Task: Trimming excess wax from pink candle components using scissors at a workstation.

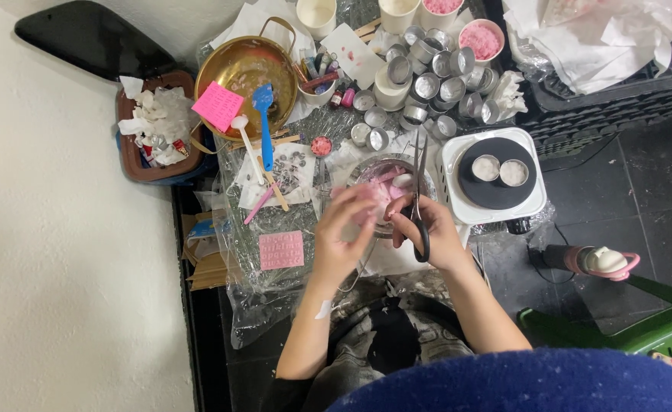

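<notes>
left hand (341,233) blurs over pink lump (370,200); right hand (431,229) grips scissors (420,200).

A low dark bench (206,320) is carrying a crinkled clear plastic sheet (252,305). Lying on it beyond the hands (385,229) are a gold metal bowl (246,72), a cluster of small round silver tins (435,76) and a white square hotplate with a black disc (496,179). A pink rectangular silicone mould (281,250) is sitting just beside the left hand.
</notes>
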